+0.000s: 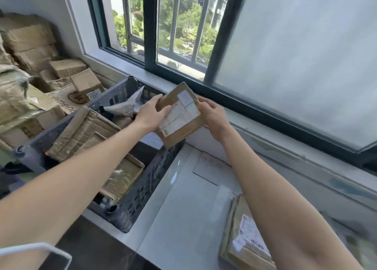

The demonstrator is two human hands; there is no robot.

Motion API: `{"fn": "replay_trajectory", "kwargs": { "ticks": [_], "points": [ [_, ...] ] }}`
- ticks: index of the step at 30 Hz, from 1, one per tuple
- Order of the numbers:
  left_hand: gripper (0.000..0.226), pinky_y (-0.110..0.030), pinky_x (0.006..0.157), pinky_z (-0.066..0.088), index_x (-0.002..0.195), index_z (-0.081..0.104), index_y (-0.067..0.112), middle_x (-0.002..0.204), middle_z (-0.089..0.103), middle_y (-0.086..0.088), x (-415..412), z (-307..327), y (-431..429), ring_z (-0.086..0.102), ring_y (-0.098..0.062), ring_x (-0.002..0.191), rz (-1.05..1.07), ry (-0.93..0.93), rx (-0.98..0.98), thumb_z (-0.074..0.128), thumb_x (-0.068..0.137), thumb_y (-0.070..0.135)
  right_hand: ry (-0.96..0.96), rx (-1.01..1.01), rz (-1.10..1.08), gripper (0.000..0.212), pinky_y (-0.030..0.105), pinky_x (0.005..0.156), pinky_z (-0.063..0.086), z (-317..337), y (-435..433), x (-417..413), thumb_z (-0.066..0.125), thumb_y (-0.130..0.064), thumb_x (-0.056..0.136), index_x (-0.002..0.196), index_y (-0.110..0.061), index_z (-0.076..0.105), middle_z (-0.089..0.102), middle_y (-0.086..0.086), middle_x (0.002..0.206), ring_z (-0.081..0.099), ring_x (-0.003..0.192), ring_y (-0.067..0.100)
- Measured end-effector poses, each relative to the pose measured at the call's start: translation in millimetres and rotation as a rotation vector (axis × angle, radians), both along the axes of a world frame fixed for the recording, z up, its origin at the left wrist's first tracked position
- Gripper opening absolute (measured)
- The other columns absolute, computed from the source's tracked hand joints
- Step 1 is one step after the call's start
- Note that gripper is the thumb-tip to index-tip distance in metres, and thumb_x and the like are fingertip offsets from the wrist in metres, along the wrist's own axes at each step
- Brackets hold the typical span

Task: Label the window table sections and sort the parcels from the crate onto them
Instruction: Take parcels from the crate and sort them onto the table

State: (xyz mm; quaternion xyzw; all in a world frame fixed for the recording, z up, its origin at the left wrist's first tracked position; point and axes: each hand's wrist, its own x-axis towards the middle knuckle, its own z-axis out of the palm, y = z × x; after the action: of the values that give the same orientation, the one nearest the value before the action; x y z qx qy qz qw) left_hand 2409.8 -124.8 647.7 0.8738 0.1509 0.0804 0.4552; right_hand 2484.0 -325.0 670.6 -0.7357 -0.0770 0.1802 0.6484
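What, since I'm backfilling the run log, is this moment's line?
left hand, right hand: hold parcel | position: above crate rim | label: up

Two hands were counted, a left hand [152,114] and a right hand [214,116], with one brown parcel [179,114] between them. One dark crate [142,188] was seen, holding one grey bag [126,106] and at least two cardboard parcels [85,133]. One further parcel [244,235] and one paper sheet [210,167] were counted on the table [173,218]; the stacked boxes [30,45] at the left could not be numbered.

matt cardboard parcel [179,114], perforated plastic crate [142,188], glossy, seemingly smooth table [179,208]
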Motion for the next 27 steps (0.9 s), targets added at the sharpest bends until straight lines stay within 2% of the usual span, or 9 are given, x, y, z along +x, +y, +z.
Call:
{"fn": "replay_trajectory", "kwargs": {
  "ticks": [6, 8, 11, 14, 17, 20, 22, 25, 27],
  "points": [
    [0.047, -0.032, 0.084, 0.050, 0.134, 0.053, 0.031, 0.116, 0.064, 0.013, -0.9, 15.7, -55.6, 0.061, -0.010, 0.104, -0.138, -0.032, -0.114, 0.058, 0.092, 0.052, -0.014, 0.024, 0.070, 0.033, 0.035, 0.082, 0.059, 9.8, -66.1, -12.8, 0.057, -0.019, 0.088, 0.119, -0.023, 0.070, 0.072, 0.014, 0.113, 0.068, 0.090, 0.022],
    [0.044, -0.028, 0.077, 0.052, 0.132, 0.055, 0.032, 0.110, 0.067, 0.013, -1.7, 16.1, -72.5, 0.065, -0.009, 0.097, -0.164, -0.017, -0.241, 0.059, 0.093, 0.049, -0.027, -0.005, 0.069, 0.032, 0.038, 0.085, 0.059, 11.5, -84.3, -16.2, 0.057, -0.019, 0.089, 0.118, -0.022, 0.070, 0.074, 0.012, 0.110, 0.069, 0.092, 0.023],
    [0.041, -0.029, 0.070, 0.060, 0.131, 0.060, 0.031, 0.106, 0.073, 0.004, -3.5, 16.2, -96.3, 0.072, -0.017, 0.092, -0.157, 0.027, -0.522, 0.066, 0.091, 0.038, -0.045, -0.021, 0.029, 0.031, 0.040, 0.087, 0.058, 10.8, -111.7, -20.6, 0.059, -0.021, 0.091, 0.120, -0.020, 0.069, 0.074, 0.010, 0.109, 0.070, 0.094, 0.024],
    [0.041, -0.039, 0.077, 0.061, 0.129, 0.062, 0.033, 0.105, 0.075, -0.001, -3.6, 15.1, -114.9, 0.073, -0.021, 0.092, -0.194, 0.086, -0.597, 0.070, 0.088, 0.033, -0.042, -0.094, 0.031, 0.039, 0.034, 0.088, 0.057, 9.1, -139.7, -25.6, 0.063, -0.028, 0.092, 0.130, -0.021, 0.061, 0.071, 0.005, 0.118, 0.069, 0.104, 0.022],
    [0.040, -0.034, 0.070, 0.060, 0.126, 0.063, 0.041, 0.103, 0.075, 0.001, -3.4, 17.0, -135.9, 0.073, -0.016, 0.088, -0.404, 0.158, -0.434, 0.070, 0.088, 0.035, -0.015, -0.162, 0.055, 0.053, 0.026, 0.081, 0.056, 3.2, -169.1, -33.2, 0.068, -0.035, 0.091, 0.140, -0.025, 0.051, 0.066, 0.002, 0.123, 0.068, 0.103, 0.016],
    [0.041, -0.029, 0.082, 0.055, 0.128, 0.060, 0.045, 0.106, 0.072, 0.009, 0.0, 20.6, -170.1, 0.067, -0.007, 0.097, -0.636, 0.210, -0.138, 0.068, 0.088, 0.041, -0.039, -0.214, 0.084, 0.059, 0.034, 0.093, 0.053, -4.1, -199.5, -41.3, 0.072, -0.039, 0.087, 0.141, -0.031, 0.049, 0.067, 0.003, 0.122, 0.065, 0.110, 0.018],
    [0.044, -0.029, 0.087, 0.053, 0.128, 0.061, 0.042, 0.107, 0.071, 0.011, 3.3, 21.5, -197.0, 0.064, -0.006, 0.100, -0.708, 0.216, -0.031, 0.070, 0.086, 0.044, -0.016, -0.267, 0.147, 0.052, 0.033, 0.094, 0.054, -6.8, -220.4, -47.5, 0.074, -0.036, 0.085, 0.134, -0.032, 0.055, 0.069, -0.002, 0.118, 0.066, 0.110, 0.016],
    [0.057, -0.033, 0.093, 0.052, 0.131, 0.061, 0.031, 0.111, 0.070, 0.006, 8.0, 16.6, -233.7, 0.064, -0.015, 0.108, -0.720, 0.201, 0.094, 0.074, 0.079, 0.052, 0.008, -0.310, 0.119, 0.037, 0.032, 0.087, 0.057, -14.2, -256.1, -54.9, 0.074, -0.035, 0.084, 0.120, -0.033, 0.064, 0.071, -0.003, 0.111, 0.067, 0.105, 0.017],
    [0.069, -0.041, 0.101, 0.048, 0.137, 0.055, 0.027, 0.125, 0.065, 0.000, 13.7, 9.6, -255.1, 0.058, -0.022, 0.119, -0.571, 0.115, 0.247, 0.074, 0.077, 0.055, 0.034, -0.285, -0.015, 0.036, 0.036, 0.087, 0.057, -23.9, -280.8, -60.6, 0.073, -0.035, 0.085, 0.119, -0.026, 0.066, 0.071, 0.002, 0.110, 0.067, 0.102, 0.021]
  ]
}}
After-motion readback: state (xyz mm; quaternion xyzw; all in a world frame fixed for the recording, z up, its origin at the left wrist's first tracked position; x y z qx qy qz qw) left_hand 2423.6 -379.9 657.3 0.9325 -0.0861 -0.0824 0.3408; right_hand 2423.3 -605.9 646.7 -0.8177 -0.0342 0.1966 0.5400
